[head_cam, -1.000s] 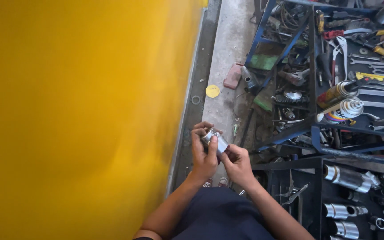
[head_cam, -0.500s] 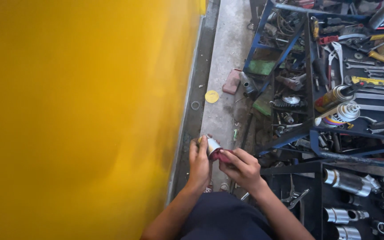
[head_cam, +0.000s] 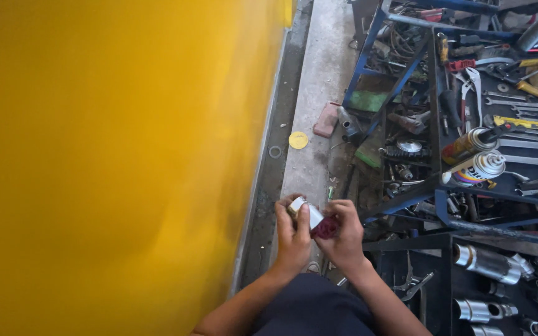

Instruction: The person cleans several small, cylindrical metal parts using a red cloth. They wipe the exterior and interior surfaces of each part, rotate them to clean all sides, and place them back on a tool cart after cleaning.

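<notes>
Hands (head_cam: 319,233) rose slightly; gripping white tube (head_cam: 307,213).

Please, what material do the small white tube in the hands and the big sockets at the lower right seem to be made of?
The small white tube with a dark red end, held between the left hand and right hand, looks like matte plastic, though it is too small to be sure. The large silver cylindrical sockets look like polished, probably chromed steel: they show bright mirror-like highlights.

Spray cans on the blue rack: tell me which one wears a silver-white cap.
The lower spray can, nearer the hands, has the pale cap. The upper spray can beside it ends in a dark nozzle on a golden body.
</notes>
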